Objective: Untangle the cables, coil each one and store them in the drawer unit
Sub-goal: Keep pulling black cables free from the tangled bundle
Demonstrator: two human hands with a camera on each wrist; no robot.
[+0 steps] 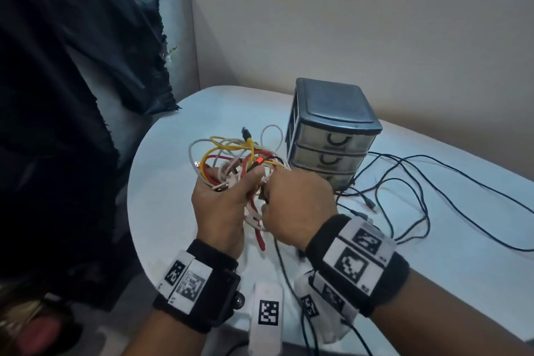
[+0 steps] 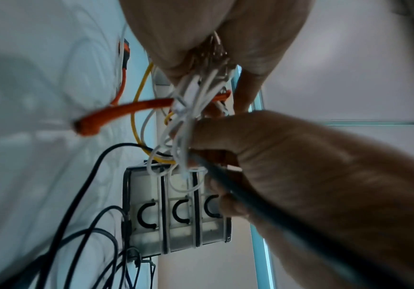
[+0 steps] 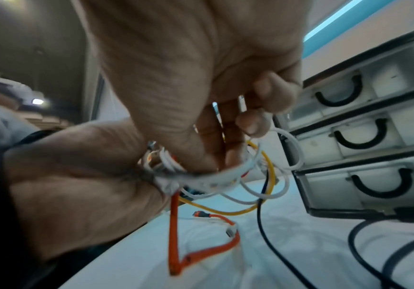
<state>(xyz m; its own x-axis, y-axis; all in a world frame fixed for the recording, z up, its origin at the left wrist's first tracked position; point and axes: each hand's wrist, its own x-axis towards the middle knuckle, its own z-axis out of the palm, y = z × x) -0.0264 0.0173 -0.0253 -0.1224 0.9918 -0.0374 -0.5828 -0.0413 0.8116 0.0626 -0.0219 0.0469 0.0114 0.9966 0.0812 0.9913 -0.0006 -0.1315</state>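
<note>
A tangle of white, yellow and orange-red cables [image 1: 239, 159] is held above the white table [image 1: 173, 130]. My left hand [image 1: 222, 202] grips the bundle from below, its fingers curled round it. My right hand [image 1: 294, 205] is beside it and pinches a white cable [image 3: 287, 140] at the tangle's right side. A dark cable [image 2: 225, 179] runs across the right hand's fingers [image 2: 225, 207]. An orange cable [image 3: 176, 234] hangs from the bundle down to the table. The grey three-drawer unit [image 1: 332, 130] stands just behind the hands, all drawers closed.
Loose black cables [image 1: 419, 182] sprawl over the table right of the drawer unit and trail toward the near edge. A white marker tag [image 1: 267, 312] lies at the near edge. Dark cloth [image 1: 72, 95] hangs at the left. A beige wall runs behind.
</note>
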